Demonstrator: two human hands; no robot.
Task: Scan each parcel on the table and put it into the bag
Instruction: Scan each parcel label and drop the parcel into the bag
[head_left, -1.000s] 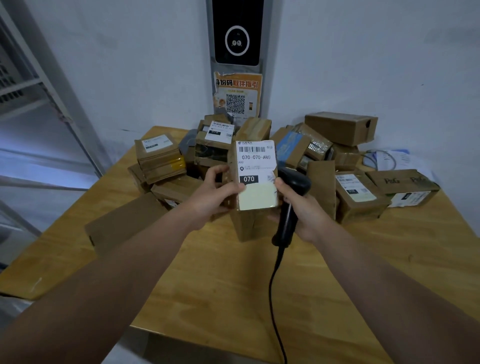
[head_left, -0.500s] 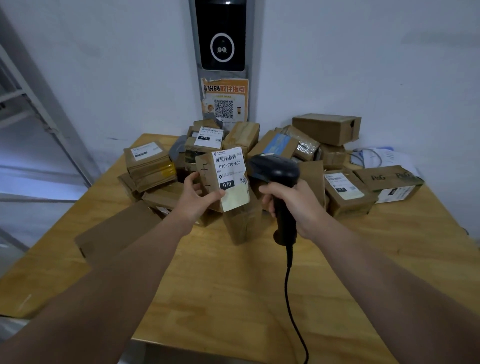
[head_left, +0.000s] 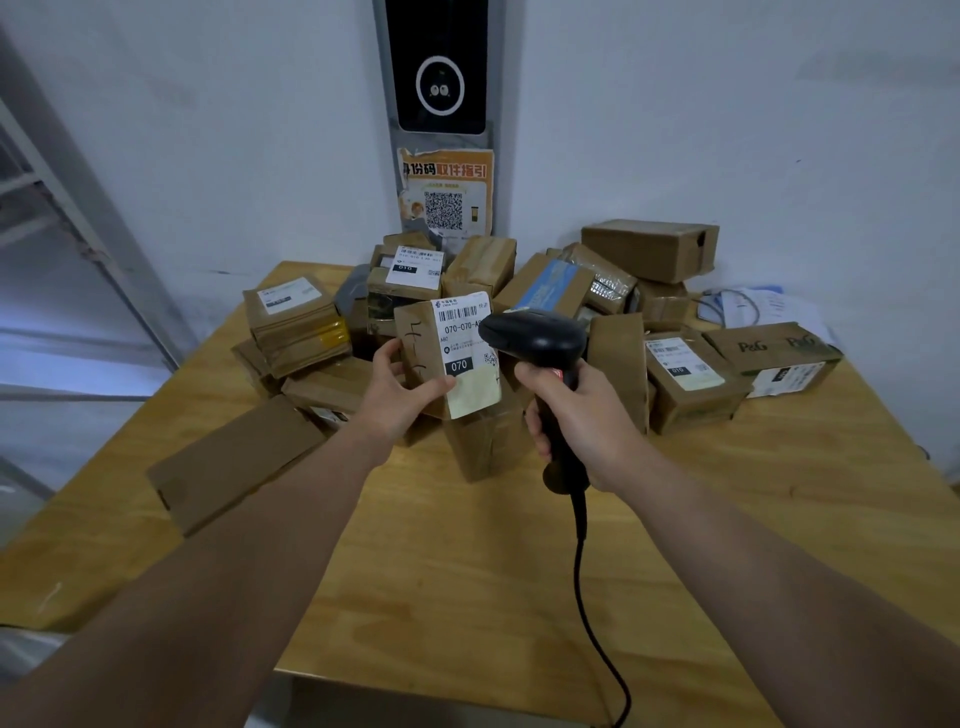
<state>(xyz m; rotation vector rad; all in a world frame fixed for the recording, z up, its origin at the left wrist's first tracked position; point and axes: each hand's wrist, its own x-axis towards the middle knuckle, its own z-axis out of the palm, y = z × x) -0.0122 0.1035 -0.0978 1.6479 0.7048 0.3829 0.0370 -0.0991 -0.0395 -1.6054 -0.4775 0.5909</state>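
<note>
A small brown parcel (head_left: 423, 364) is held up over the worktop (head_left: 467, 582), just in front of the heap of parcels (head_left: 649, 249), by the left grip (head_left: 400, 397). This is a bare hand, with the thumb laid across the near face and the fingers curled round the left side. The white label, marked 070, is turned towards the viewer. A black scanner (head_left: 535, 338) is clasped by its handle in the right grip (head_left: 579, 423), the fingers wrapped fully round. Its head is aimed left and overlaps the label's right edge; whether parcel and scanner touch cannot be told. The cable (head_left: 587, 597) is trailed over the worktop's near edge. A flat cardboard piece (head_left: 234, 462) is laid at the near left, and a box marked P&G (head_left: 774, 348) at the right. A QR poster (head_left: 445, 197) is fixed to the far wall.
</note>
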